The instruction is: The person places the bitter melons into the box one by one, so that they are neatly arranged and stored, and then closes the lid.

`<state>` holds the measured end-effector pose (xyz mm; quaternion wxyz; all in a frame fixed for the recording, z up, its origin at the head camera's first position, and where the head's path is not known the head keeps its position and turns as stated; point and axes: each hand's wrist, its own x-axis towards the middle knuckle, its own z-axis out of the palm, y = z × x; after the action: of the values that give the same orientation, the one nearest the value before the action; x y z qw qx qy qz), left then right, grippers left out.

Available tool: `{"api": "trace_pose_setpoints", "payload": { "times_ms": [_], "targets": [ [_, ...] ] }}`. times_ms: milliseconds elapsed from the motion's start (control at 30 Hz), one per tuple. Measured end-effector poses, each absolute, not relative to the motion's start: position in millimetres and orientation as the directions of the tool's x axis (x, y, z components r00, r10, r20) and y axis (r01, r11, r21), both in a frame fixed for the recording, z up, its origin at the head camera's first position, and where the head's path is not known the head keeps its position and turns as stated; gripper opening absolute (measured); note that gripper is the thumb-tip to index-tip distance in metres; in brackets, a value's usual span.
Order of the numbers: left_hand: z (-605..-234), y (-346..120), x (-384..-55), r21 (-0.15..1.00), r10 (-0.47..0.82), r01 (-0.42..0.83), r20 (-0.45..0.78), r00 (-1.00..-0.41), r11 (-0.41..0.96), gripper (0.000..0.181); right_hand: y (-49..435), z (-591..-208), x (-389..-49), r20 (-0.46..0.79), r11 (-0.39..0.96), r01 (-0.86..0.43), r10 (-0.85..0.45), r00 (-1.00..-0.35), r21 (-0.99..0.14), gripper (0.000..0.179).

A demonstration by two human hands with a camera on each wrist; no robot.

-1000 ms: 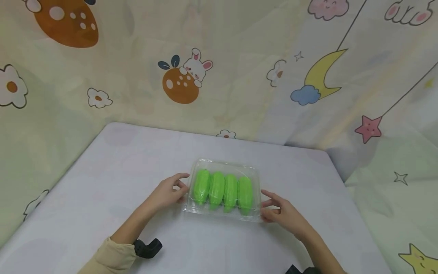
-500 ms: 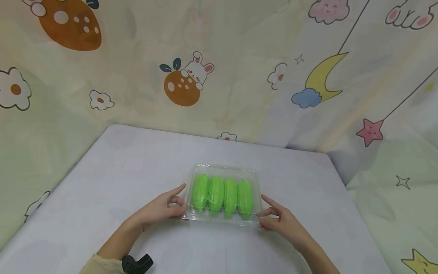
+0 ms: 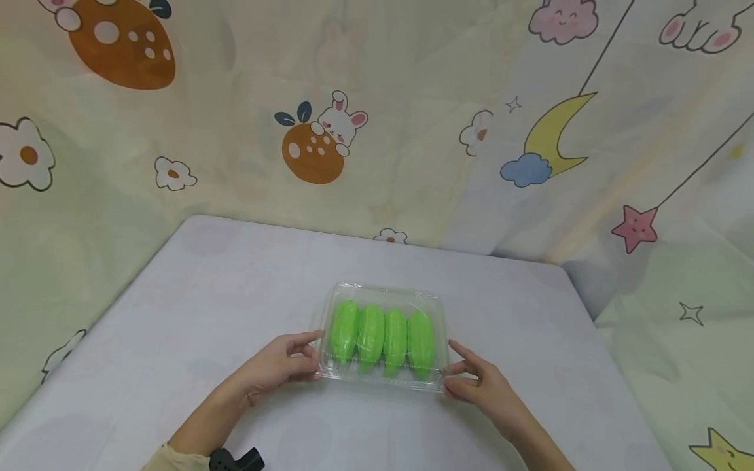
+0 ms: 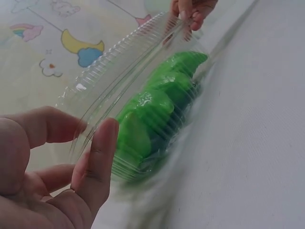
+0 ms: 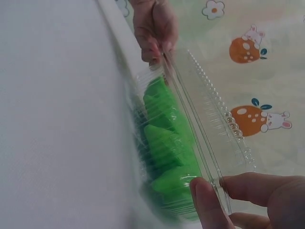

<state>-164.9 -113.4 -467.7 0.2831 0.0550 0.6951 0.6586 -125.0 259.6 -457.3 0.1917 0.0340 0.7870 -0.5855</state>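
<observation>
A clear plastic clamshell box (image 3: 385, 294) lies in front of me, its lid down over several long green pieces (image 3: 371, 337) that look like bumpy, cucumber-shaped vegetables. They sit side by side, with pointed ends showing in the left wrist view. My left hand (image 3: 285, 360) pinches the rim at the near left corner, thumb against fingers (image 4: 102, 143). At the opposite near corner, my right hand (image 3: 483, 383) pinches the rim between thumb and fingers (image 5: 248, 186). Whether the lid is snapped tight, I cannot tell.
The box is on or just above a white-covered table (image 3: 235, 281). A cloth backdrop (image 3: 400, 131) printed with rabbits, flowers and a moon hangs behind it. A black wrist device (image 3: 237, 460) shows on the left forearm.
The box has come slightly nearer to me. My left hand has slid along the left side towards the near corner, and the right hand has shifted from the edge onto the rim.
</observation>
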Motion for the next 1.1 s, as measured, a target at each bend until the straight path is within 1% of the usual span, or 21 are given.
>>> {"api": "trace_pose_setpoints", "payload": {
  "times_ms": [233,433,633,867,1100],
  "targets": [
    [-467.5,-113.2,-165.5,0.946,0.431,-0.3,-0.324,-0.842,0.126,0.072,258.4,-457.7,-124.3,-0.331,0.295,0.272,-0.173,-0.927,-0.916,0.079],
    [-467.3,-113.5,-165.6,0.948,0.442,-0.309,-0.312,-0.841,0.08,0.073,257.4,-458.0,-123.4,-0.327,0.281,0.274,-0.165,-0.93,-0.92,0.079],
    [-466.9,-113.2,-164.6,0.946,0.443,-0.317,-0.314,-0.84,0.068,0.073,257.1,-458.3,-123.0,-0.33,0.301,0.273,-0.157,-0.931,-0.914,0.078],
    [-467.0,-112.8,-164.0,0.945,0.455,-0.321,-0.31,-0.835,0.056,0.074,255.4,-458.0,-123.2,-0.345,0.317,0.294,-0.117,-0.931,-0.902,0.078],
    [-463.9,-112.7,-163.6,0.943,0.449,-0.331,-0.314,-0.836,0.043,0.073,256.7,-456.9,-123.1,-0.325,0.313,0.266,-0.153,-0.933,-0.912,0.078]
  ]
}}
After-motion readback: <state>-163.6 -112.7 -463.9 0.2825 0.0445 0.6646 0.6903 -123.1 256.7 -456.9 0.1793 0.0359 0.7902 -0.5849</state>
